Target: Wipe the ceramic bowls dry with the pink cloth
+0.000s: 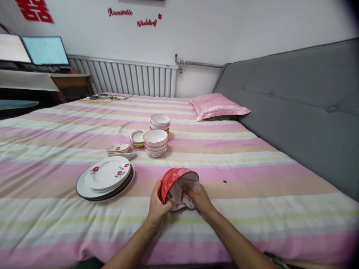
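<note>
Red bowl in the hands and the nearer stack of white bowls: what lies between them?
Only bare striped bedsheet lies between the red bowl and the nearer white bowl stack; the head view shows this.

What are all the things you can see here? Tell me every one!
red bowl: one, red outside, tilted, near edge of the bed
cloth: one, white, tucked inside the red bowl
plates: one stack, white with red flowers, left of the red bowl
bowl stacks: two, white with red rims, middle of the bed
small dishes: a few, white and red, between plates and bowl stacks
pillow: one, pink, by the headboard
headboard: one, grey, right side
bed sheet: one, pink, cream and green stripes
radiator: one, white, back wall
monitors: two, lit, far left
left hand: grips the red bowl's rim
right hand: presses the cloth into the red bowl
</note>
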`<state>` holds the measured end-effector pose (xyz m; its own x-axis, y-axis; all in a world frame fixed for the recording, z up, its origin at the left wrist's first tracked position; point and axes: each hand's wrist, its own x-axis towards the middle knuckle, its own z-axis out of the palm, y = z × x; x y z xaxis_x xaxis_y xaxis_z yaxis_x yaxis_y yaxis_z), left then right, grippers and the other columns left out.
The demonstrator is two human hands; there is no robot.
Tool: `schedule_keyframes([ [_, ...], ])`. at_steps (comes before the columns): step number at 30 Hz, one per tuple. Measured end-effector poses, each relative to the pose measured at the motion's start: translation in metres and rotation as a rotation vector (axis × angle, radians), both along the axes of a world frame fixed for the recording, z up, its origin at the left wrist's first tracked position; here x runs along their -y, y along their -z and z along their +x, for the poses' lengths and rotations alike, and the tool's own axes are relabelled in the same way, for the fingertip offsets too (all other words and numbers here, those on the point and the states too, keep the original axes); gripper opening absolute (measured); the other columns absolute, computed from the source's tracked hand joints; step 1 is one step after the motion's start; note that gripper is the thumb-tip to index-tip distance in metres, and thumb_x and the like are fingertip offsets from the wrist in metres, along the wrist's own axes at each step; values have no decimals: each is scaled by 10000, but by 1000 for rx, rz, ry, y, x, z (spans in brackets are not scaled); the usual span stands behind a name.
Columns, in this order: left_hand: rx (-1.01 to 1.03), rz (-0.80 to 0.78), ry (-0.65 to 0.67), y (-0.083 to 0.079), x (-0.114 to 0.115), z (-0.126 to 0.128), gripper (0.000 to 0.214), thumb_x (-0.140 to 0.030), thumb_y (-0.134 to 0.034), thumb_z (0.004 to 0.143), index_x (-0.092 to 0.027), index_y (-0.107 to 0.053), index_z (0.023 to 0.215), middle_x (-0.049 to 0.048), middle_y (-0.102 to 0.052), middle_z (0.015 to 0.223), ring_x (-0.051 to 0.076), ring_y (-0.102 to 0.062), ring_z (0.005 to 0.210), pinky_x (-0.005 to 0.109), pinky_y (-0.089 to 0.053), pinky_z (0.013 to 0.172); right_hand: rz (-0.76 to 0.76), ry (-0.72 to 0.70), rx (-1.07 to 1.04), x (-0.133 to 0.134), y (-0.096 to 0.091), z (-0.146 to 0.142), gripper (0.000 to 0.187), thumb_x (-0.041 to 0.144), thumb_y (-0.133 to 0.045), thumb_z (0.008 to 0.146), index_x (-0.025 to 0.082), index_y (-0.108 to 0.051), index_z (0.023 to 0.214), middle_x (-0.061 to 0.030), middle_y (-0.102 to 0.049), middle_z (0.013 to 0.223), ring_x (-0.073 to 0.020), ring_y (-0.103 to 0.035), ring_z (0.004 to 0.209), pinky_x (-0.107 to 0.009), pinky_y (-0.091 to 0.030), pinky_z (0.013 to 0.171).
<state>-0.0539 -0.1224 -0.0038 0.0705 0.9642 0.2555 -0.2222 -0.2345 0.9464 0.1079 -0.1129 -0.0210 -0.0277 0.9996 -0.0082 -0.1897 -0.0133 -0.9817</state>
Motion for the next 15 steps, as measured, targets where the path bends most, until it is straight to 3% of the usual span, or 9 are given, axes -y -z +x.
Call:
schedule_keyframes([
  [7, 145, -103, -29, -9, 2, 3, 598, -319, -749, 638, -167, -535, 1175, 101, -625, 1105, 274, -576, 1038, 352, -450, 916, -25, -112, -71, 11, -13, -6, 418, 446, -725, 715, 150, -675, 1005, -50, -717, 903, -210, -654, 815, -327, -516, 765],
  [12, 233, -164, -92, -9, -3, 0, 599, -287, -766, 625, -170, -549, 1171, 92, -653, 1081, 260, -589, 1064, 346, -449, 939, 0, -169, -41, 9, -3, -6, 433, 444, -721, 724, 159, -662, 1045, -42, -704, 936, -199, -643, 850, -323, -504, 787],
  [15, 294, -216, -164, -10, -8, -4, 544, -253, -775, 608, -176, -576, 1108, 63, -675, 1015, 222, -625, 988, 301, -484, 873, 30, -168, -15, 8, 3, -7, 419, 408, -721, 721, 157, -664, 1052, -46, -699, 964, -203, -633, 895, -326, -486, 826],
])
